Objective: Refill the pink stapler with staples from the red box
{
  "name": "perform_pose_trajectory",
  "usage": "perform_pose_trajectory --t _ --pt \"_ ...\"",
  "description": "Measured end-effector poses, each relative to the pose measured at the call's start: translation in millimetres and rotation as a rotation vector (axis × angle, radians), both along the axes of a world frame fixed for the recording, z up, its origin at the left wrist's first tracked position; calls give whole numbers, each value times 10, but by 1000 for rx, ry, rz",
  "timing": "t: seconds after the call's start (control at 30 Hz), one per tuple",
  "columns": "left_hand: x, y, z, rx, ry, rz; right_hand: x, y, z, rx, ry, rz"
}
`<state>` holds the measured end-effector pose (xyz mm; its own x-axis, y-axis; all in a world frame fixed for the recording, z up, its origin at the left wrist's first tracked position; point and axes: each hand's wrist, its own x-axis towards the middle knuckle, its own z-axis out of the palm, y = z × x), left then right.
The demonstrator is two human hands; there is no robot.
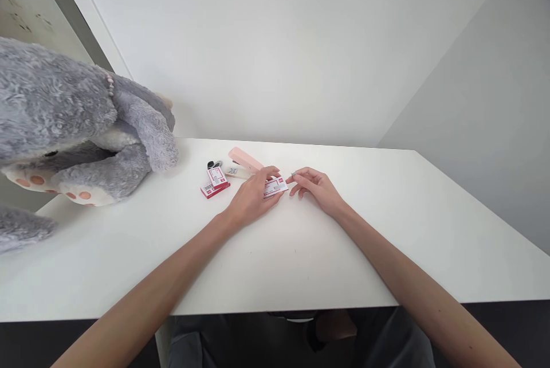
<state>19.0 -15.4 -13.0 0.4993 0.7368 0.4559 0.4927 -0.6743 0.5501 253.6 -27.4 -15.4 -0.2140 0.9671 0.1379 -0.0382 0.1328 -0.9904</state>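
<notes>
My left hand (254, 196) is closed around a small white and red staple box (275, 186), whose printed side faces up just above the table. Close to the right end of that box, my right hand (317, 187) pinches a tiny silver-grey strip of staples (294, 173) between thumb and index finger; its other fingers are curled loosely. Behind my left hand lies a pale pink stapler (246, 159) with its top arm raised from the base. My left fingers partly cover the box and the stapler's near end.
Two more red and white boxes (217, 177) lie to the left, one resting partly on the other. A small black and silver object (213, 164) is just behind them. A big grey plush toy (86, 133) occupies the left of the white table (344, 276), against the wall.
</notes>
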Motion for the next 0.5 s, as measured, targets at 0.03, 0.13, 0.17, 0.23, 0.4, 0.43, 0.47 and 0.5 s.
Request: perform_pose_trajectory --t 0.03,0.13,0.17,0.23,0.4,0.43,0.47,0.5 --pt "0 -1 2 -4 -1 -1 -1 -2 2 0 -4 5" --pt "0 0 6 -6 0 2 -4 -7 10 -1 -12 12" --pt "0 2 5 -6 2 1 -6 -10 12 -2 -15 14" --pt "1 7 0 -4 11 1 -11 -16 18 2 -23 24" --pt "4 8 -7 -4 32 -7 -23 -30 21 24 -54 42" --pt "4 5 -4 -5 36 -10 -26 -32 21 31 -64 43" --pt "3 1 0 -6 41 -12 -29 -33 20 39 -76 45" --pt "1 -2 5 -9 47 -13 -33 -35 19 48 -92 48"
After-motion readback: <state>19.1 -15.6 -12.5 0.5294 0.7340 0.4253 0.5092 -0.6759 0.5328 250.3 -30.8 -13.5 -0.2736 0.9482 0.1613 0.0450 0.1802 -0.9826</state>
